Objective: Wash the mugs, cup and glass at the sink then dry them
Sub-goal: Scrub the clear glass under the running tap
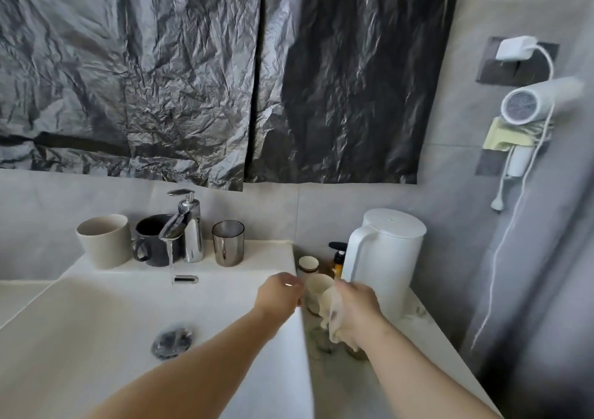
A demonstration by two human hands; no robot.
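A small cream cup (319,285) stands on the counter just right of the sink (96,322). My left hand (279,294) grips its left side with curled fingers. From the right, my right hand (357,306) holds a pale cloth (331,317) against the cup. On the sink's back ledge stand a beige cup (104,241), a dark grey mug (153,241) and a smoked glass (228,242). Water runs from the chrome tap (185,222).
A white kettle (387,258) stands right behind my right hand. A small white-lidded jar (308,264) and an amber pump bottle (337,259) sit behind the cream cup. A hair dryer (532,103) hangs on the right wall. The drain (172,341) lies mid-basin.
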